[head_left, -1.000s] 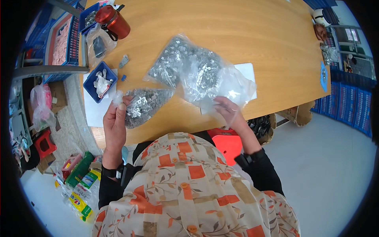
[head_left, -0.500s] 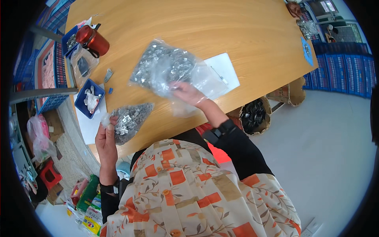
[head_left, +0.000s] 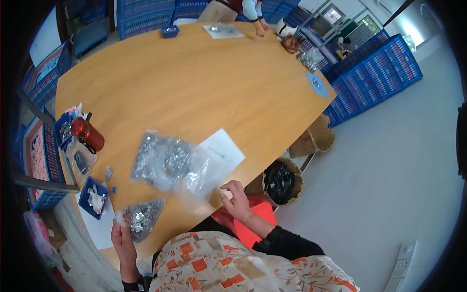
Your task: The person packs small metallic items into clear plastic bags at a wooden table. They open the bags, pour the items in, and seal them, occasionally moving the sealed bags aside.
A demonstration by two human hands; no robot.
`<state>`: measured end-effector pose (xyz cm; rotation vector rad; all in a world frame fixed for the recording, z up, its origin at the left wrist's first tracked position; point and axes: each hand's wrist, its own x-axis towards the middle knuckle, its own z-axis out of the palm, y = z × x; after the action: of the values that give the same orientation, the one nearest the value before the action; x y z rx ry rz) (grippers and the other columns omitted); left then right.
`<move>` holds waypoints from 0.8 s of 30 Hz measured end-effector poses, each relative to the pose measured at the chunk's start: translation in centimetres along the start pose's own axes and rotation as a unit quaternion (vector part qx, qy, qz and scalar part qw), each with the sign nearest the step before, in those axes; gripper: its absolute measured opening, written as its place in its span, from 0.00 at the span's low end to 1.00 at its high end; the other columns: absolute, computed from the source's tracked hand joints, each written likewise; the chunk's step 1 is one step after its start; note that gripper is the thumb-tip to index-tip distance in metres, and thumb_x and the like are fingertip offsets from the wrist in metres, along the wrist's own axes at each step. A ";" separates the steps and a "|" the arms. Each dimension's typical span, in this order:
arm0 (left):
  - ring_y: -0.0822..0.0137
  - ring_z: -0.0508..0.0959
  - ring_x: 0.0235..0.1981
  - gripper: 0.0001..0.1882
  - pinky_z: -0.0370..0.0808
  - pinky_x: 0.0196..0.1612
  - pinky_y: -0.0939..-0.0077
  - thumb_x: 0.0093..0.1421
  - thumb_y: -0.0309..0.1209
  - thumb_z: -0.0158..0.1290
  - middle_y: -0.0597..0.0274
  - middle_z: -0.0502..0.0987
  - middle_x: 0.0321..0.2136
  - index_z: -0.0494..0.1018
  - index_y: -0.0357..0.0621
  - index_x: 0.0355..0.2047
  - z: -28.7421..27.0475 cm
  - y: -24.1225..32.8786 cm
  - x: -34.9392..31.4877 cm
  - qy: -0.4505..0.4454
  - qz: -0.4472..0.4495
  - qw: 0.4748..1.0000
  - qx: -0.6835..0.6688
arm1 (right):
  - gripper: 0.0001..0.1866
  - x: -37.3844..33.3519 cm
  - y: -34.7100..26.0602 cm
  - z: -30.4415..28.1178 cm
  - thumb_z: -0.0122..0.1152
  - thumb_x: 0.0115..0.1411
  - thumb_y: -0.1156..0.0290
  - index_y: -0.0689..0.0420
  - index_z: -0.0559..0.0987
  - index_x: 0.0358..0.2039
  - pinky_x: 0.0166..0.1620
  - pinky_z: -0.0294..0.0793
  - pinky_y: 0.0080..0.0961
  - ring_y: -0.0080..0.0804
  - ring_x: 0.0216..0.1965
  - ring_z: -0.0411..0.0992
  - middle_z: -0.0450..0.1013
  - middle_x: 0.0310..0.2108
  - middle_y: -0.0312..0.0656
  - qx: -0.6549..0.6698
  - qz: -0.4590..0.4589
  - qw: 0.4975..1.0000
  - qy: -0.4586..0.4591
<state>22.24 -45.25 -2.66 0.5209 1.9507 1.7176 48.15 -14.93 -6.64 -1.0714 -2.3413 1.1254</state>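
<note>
My left hand (head_left: 124,239) pinches the gathered neck of a clear plastic bag of small silvery metal parts (head_left: 142,220), which rests at the near left of the table. Just beyond the table's near edge, my right hand (head_left: 237,202) has its fingers curled; a pale patch shows between them, too unclear to name. A larger clear bag of metal parts (head_left: 163,158) lies flat in front of me, its loose end blurred and apart from my right hand. Partly under that bag is a white sheet (head_left: 224,151) with a thin pen-like item on it.
At the left stand a blue tray (head_left: 92,198) with a crumpled white item, a red flask (head_left: 88,134) and a clear bag with something dark (head_left: 81,160). Another person's hands (head_left: 261,27) rest at the far edge. Bins (head_left: 282,182) stand beside the table, right.
My right hand has let go of the larger bag and moved toward me, past the table edge. My left hand still holds the smaller bag. The view has shifted, showing the table's far side.
</note>
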 end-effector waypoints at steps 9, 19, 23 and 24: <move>0.72 0.74 0.43 0.12 0.69 0.48 0.77 0.69 0.28 0.48 0.63 0.77 0.40 0.77 0.36 0.45 -0.6 2.4 -0.3 0.008 -0.032 0.997 0.065 | 0.36 4.7 -2.2 5.7 0.61 0.60 0.47 0.57 0.67 0.61 0.69 0.45 0.35 0.44 0.69 0.47 0.43 0.69 0.56 0.270 0.234 0.932 -0.058; 0.67 0.74 0.45 0.11 0.69 0.51 0.73 0.69 0.30 0.48 0.60 0.76 0.42 0.77 0.39 0.43 -3.0 1.9 -2.6 -0.010 0.011 0.994 0.109 | 0.20 5.0 -1.2 6.1 0.54 0.62 0.66 0.59 0.72 0.52 0.47 0.72 0.29 0.34 0.47 0.70 0.69 0.47 0.42 0.392 0.352 0.850 -0.022; 0.61 0.75 0.44 0.11 0.70 0.50 0.69 0.68 0.31 0.48 0.57 0.77 0.41 0.78 0.40 0.43 -3.7 2.1 -3.2 0.008 0.024 0.991 0.135 | 0.12 8.0 1.0 7.2 0.52 0.62 0.68 0.58 0.74 0.45 0.36 0.70 0.21 0.26 0.34 0.69 0.71 0.37 0.38 0.324 0.242 0.914 0.032; 0.60 0.76 0.43 0.11 0.70 0.50 0.68 0.68 0.31 0.48 0.57 0.77 0.40 0.78 0.40 0.43 -3.8 2.3 -3.2 0.014 0.030 0.990 0.140 | 0.11 8.8 0.5 7.1 0.52 0.63 0.68 0.58 0.74 0.44 0.36 0.70 0.20 0.25 0.31 0.68 0.71 0.34 0.36 0.306 0.195 0.931 0.038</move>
<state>22.51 -49.82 0.29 0.6631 2.2322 1.5013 38.50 -11.86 -11.78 -1.3123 -1.5601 1.7593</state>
